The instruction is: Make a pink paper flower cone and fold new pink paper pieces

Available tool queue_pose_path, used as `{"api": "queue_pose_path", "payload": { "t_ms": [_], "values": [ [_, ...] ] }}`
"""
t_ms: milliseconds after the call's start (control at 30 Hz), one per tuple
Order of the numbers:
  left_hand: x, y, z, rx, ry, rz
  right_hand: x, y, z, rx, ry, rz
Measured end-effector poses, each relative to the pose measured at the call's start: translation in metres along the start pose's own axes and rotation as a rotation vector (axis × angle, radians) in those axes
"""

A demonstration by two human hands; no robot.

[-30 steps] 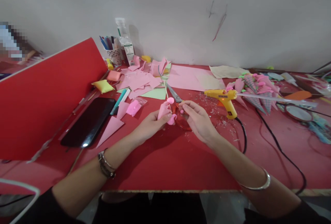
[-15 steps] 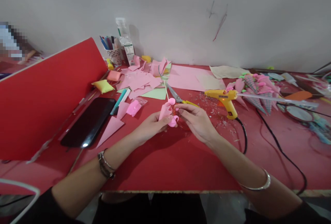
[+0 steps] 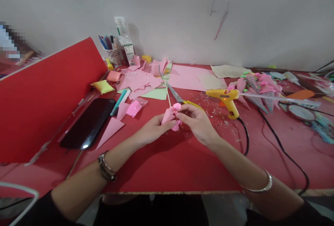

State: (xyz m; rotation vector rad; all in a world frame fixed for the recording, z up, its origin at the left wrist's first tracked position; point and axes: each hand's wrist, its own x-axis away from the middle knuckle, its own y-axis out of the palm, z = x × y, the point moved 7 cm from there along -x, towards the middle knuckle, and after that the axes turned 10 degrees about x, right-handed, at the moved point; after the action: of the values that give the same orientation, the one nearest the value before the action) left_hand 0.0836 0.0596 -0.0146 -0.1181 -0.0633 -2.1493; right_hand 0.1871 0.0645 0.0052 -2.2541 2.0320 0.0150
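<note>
I have the left hand [image 3: 153, 128] grasping a pink paper cone [image 3: 167, 116], held between both hands, with pink clay pieces [image 3: 177, 106] at its mouth. My right hand [image 3: 196, 121] meets that mouth, fingers bent; I cannot tell whether they grip anything. Scissors [image 3: 178, 97] lie just beyond the right hand, a yellow glue gun [image 3: 227, 97] to its right.

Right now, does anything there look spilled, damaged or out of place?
Pale shreds litter the red table beside the yellow glue gun, like unswept scraps. The red board has a ragged lower edge, perhaps torn. Nothing odd shows on the left hand's pink cone.
</note>
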Motion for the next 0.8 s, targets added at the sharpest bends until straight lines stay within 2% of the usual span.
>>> {"api": "queue_pose_path", "payload": {
  "t_ms": [233, 367, 800],
  "values": [
    [0.0006, 0.0025, 0.0041, -0.040, 0.012, -0.031, -0.0007, 0.0037, 0.0084, -0.116, 0.070, -0.072],
    [0.0011, 0.0035, 0.0036, -0.073, 0.026, -0.045, -0.0009, 0.0054, 0.0088, -0.079, 0.098, -0.118],
    [0.0019, 0.0044, 0.0075, -0.071, 0.042, -0.067, -0.0014, 0.0047, 0.0071, -0.035, 0.061, -0.156]
  ]
}}
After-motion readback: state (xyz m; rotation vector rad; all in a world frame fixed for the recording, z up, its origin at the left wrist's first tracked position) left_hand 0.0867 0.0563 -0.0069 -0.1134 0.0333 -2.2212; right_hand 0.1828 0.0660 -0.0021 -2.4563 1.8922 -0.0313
